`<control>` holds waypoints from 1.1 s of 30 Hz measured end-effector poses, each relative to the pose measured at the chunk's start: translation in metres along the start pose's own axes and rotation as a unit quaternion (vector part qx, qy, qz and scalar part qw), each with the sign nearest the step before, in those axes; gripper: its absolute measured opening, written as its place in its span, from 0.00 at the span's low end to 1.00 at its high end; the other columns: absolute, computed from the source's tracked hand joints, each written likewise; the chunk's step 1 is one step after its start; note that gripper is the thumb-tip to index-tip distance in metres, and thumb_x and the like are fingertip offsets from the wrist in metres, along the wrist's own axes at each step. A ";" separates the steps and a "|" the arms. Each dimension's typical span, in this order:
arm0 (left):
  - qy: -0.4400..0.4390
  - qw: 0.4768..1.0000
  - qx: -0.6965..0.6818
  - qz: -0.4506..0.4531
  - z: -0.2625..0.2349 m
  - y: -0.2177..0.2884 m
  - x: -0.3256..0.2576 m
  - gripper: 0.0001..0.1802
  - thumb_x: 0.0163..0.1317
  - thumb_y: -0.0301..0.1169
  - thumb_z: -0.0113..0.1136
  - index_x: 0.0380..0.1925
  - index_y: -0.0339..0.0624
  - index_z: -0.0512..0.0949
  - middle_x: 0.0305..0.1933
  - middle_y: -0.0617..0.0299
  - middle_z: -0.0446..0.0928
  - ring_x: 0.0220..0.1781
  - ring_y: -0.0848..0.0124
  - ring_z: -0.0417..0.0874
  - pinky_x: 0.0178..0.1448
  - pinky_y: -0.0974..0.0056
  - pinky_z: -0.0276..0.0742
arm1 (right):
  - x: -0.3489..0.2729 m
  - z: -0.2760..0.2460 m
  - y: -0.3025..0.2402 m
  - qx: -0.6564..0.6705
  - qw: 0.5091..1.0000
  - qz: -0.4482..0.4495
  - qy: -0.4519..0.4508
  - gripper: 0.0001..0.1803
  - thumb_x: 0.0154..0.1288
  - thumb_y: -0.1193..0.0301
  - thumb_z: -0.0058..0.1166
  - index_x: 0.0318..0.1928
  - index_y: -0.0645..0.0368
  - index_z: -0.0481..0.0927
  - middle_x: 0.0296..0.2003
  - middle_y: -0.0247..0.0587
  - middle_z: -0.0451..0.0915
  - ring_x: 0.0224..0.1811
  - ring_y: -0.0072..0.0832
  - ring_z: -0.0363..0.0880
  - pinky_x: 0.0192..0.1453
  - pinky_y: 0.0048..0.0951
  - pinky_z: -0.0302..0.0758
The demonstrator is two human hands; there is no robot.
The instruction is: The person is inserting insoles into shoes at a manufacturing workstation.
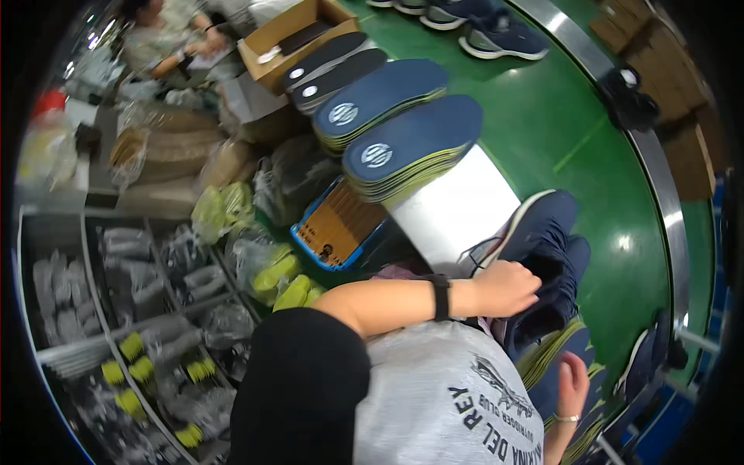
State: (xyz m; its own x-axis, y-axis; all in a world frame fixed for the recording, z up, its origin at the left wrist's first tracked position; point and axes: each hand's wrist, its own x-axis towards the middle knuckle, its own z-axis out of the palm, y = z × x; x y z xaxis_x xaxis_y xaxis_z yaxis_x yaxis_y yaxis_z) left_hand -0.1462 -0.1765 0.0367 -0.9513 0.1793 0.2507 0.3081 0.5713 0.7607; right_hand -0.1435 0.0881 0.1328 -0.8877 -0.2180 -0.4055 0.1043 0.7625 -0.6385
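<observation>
My left hand [505,289], with a dark band at its wrist, reaches across to a pair of navy shoes [541,225] beside the conveyor. Its fingers are curled at the opening of one shoe; what they grip there is partly hidden. My right hand [573,380], wearing a thin bracelet, is raised beside a stack of navy insoles with yellow-green undersides [554,360]. Its fingers are stretched out and nothing shows in them. Two more stacks of navy insoles [418,143] stand beyond my left forearm, the nearer partly over a white box [457,217].
More navy shoes [504,37] sit far along the green belt [573,132], with a metal rail [655,163] behind. Dark insoles and an open carton [271,46] lie at the far left, near another person [167,39]. A divided rack [124,341] holds bagged parts; a blue-rimmed basket [329,260] stands nearby.
</observation>
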 end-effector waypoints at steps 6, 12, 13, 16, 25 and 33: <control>-0.096 0.991 0.028 -0.084 -0.049 -0.035 -0.046 0.22 0.46 0.45 0.59 0.35 0.39 0.73 0.37 0.56 0.71 0.41 0.58 0.72 0.43 0.60 0.69 | 0.025 0.096 -0.054 -0.235 0.956 -0.126 -0.119 0.26 0.50 0.61 0.53 0.49 0.58 0.66 0.43 0.47 0.71 0.48 0.40 0.67 0.48 0.40 0.61; -0.045 0.999 0.008 -0.009 -0.063 -0.037 -0.032 0.22 0.41 0.38 0.63 0.36 0.38 0.72 0.39 0.55 0.70 0.44 0.59 0.71 0.43 0.61 0.70 | 0.025 0.111 -0.041 -0.126 0.992 0.011 -0.028 0.24 0.47 0.61 0.54 0.42 0.61 0.65 0.36 0.51 0.74 0.42 0.43 0.72 0.53 0.48 0.56; -0.020 0.998 0.000 0.053 -0.067 -0.033 -0.023 0.22 0.39 0.36 0.64 0.35 0.38 0.72 0.38 0.55 0.70 0.43 0.59 0.71 0.42 0.61 0.70 | 0.026 0.110 -0.040 -0.181 0.982 0.018 -0.051 0.23 0.47 0.61 0.54 0.41 0.61 0.66 0.36 0.51 0.74 0.42 0.44 0.72 0.53 0.49 0.56; -0.269 0.954 0.035 0.127 -0.047 -0.018 0.001 0.21 0.36 0.41 0.64 0.29 0.38 0.74 0.33 0.54 0.73 0.40 0.57 0.72 0.40 0.58 0.71 | 0.032 0.114 -0.036 -0.293 0.946 0.052 -0.128 0.20 0.47 0.60 0.52 0.37 0.61 0.70 0.34 0.52 0.74 0.41 0.46 0.71 0.53 0.48 0.57; -0.540 0.813 0.163 0.144 -0.017 -0.010 0.038 0.12 0.36 0.32 0.57 0.23 0.41 0.80 0.28 0.55 0.78 0.33 0.63 0.79 0.33 0.63 0.73 | 0.050 0.112 -0.024 -0.207 0.958 0.098 -0.171 0.24 0.37 0.60 0.57 0.32 0.65 0.71 0.31 0.57 0.75 0.37 0.49 0.74 0.42 0.39 0.69; -0.477 0.856 0.159 0.123 -0.020 -0.011 0.026 0.10 0.37 0.35 0.57 0.20 0.43 0.80 0.26 0.56 0.78 0.31 0.63 0.79 0.32 0.62 0.73 | 0.051 0.115 -0.018 -0.189 0.966 0.104 -0.141 0.22 0.34 0.61 0.58 0.30 0.65 0.73 0.31 0.57 0.75 0.37 0.49 0.73 0.43 0.38 0.70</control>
State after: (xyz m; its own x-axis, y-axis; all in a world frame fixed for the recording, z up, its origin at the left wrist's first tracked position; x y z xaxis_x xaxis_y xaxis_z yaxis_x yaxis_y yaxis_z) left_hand -0.1741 -0.1948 0.0468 -0.4776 0.8112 -0.3374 0.6268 0.5837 0.5161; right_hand -0.1388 -0.0072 0.0484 -0.7024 -0.1533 -0.6950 0.0481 0.9641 -0.2613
